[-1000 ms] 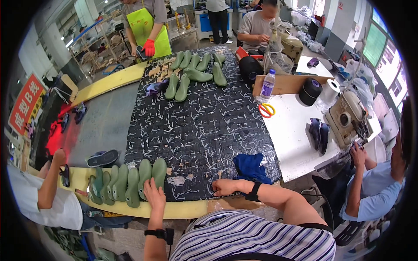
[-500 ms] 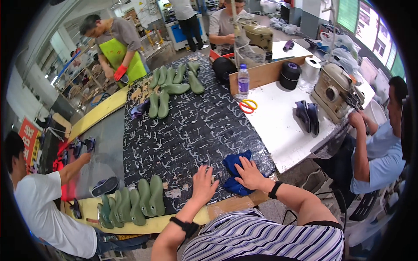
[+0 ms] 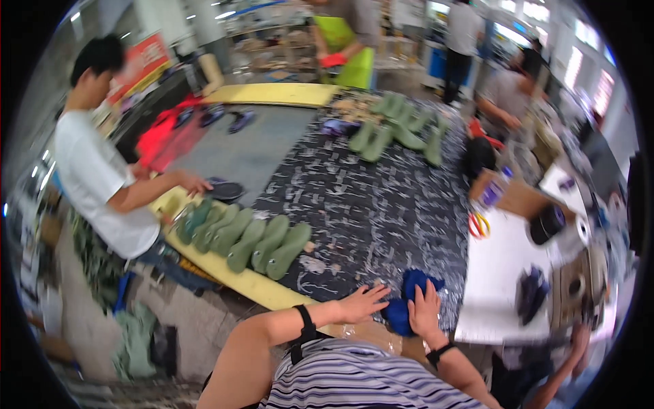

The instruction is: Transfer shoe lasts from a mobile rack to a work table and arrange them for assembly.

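On the black, white-streaked tabletop (image 3: 361,218), a crumpled piece of blue cloth (image 3: 397,317) lies near the front edge. My right hand (image 3: 425,310) rests on its right side with the fingers stretched out. Just left of the cloth, my left hand (image 3: 363,305) is palm down with fingers spread, holding nothing. Whether its fingertips touch the cloth I cannot tell. Green shoe lasts (image 3: 270,244) form a row along the yellow front edge, to the left of my hands. More green lasts (image 3: 377,142) lie at the far end.
A white table (image 3: 494,293) adjoins on the right, bearing red and yellow scissors (image 3: 479,225), a bottle (image 3: 495,188), a black thread cone (image 3: 547,223), dark shoes (image 3: 531,294) and a sewing machine (image 3: 579,286). A co-worker (image 3: 102,177) at left reaches toward a dark shoe (image 3: 226,189).
The view has swung left, so the table and lasts appear farther right. My left hand has turned and lies closer to the cloth. The left co-worker's hand has moved toward the row of lasts.
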